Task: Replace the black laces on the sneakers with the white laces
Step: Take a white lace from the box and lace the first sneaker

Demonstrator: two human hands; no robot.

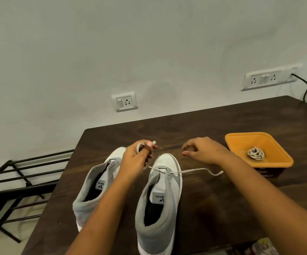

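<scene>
Two grey-and-white sneakers stand side by side on the dark wooden table (222,208), toes pointing away. The left sneaker (93,186) shows no lace in its eyelets. The right sneaker (160,196) has a white lace (195,170) threaded through its front eyelets, one end trailing right across the table. My left hand (138,159) is raised above the left sneaker's toe and pinches the lace's other end, looped round the fingers. My right hand (202,150) hovers beyond the right sneaker's toe, fingers loosely curled and holding nothing. No black laces are in view.
An orange tray (278,163) on a dark box at the right holds a coiled white lace (255,153). A black metal rack (16,183) stands left of the table. Wall sockets (124,101) sit behind, with a black cable (305,87) at the far right.
</scene>
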